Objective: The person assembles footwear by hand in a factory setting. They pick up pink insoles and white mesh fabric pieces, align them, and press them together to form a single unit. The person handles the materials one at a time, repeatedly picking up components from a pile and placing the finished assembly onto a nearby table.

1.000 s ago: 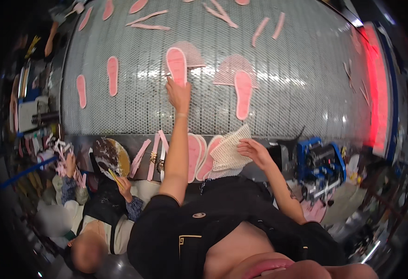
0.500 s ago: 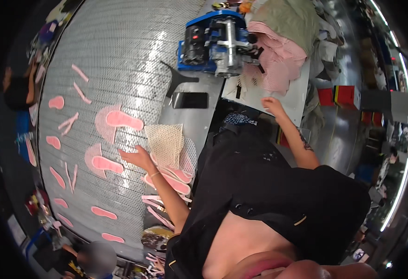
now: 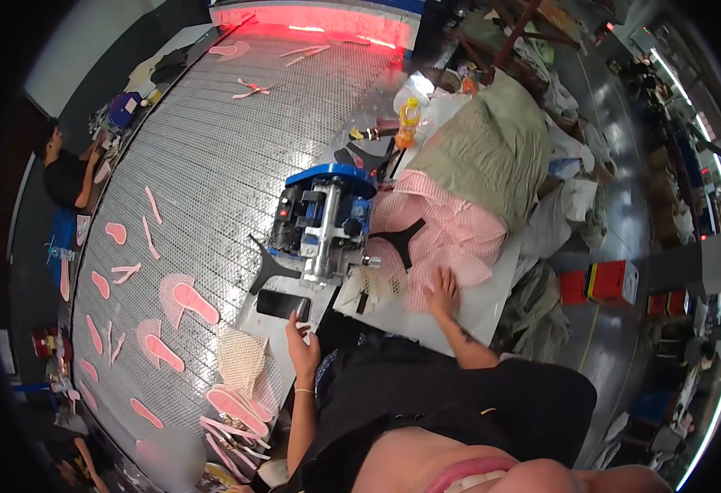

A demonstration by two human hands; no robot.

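Note:
My left hand (image 3: 301,349) is beside a black phone (image 3: 275,305) lying on the metal ledge, with a finger stretched up to the phone's near right corner; whether it touches cannot be made out. Nothing shows in that hand. My right hand (image 3: 443,292) lies spread on the edge of a heap of pink mesh fabric (image 3: 459,234) on a white tabletop. Between and beyond both hands stands a small blue and black machine (image 3: 323,222) with metal rollers. Cream mesh pieces (image 3: 241,355) and pink sole-shaped pieces (image 3: 237,408) are stacked left of my left arm.
A wide mesh conveyor belt (image 3: 213,156) carries several pink soles and strips toward a red-lit opening (image 3: 311,31). An olive cloth (image 3: 492,156) covers part of the fabric heap. An orange bottle (image 3: 408,123) stands behind the machine. Across the belt sits a person (image 3: 69,177).
My left hand has gone from above the belt's soles to the phone. My right hand has come down onto the pink mesh. The view has shifted, showing more of the belt's far end.

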